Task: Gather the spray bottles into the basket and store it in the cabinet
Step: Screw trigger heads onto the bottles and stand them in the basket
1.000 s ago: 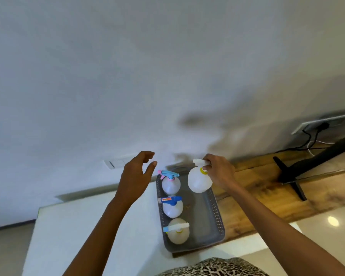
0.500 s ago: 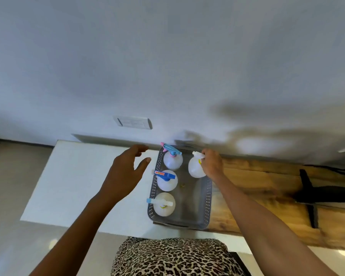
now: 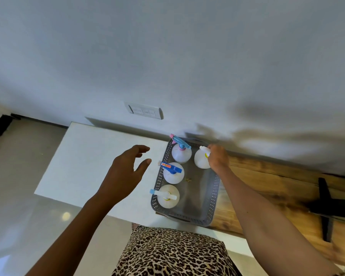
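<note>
Right hand fingers curl round a round white plastic spray bottle inside the grey perforated basket; left hand hovers beside it, fingers spread.

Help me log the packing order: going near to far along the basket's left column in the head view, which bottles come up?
Nearest first: white-trigger bottle → blue-trigger bottle → pink-and-blue bottle. The right hand grips a fourth bottle in the right column, level with the farthest.
</note>
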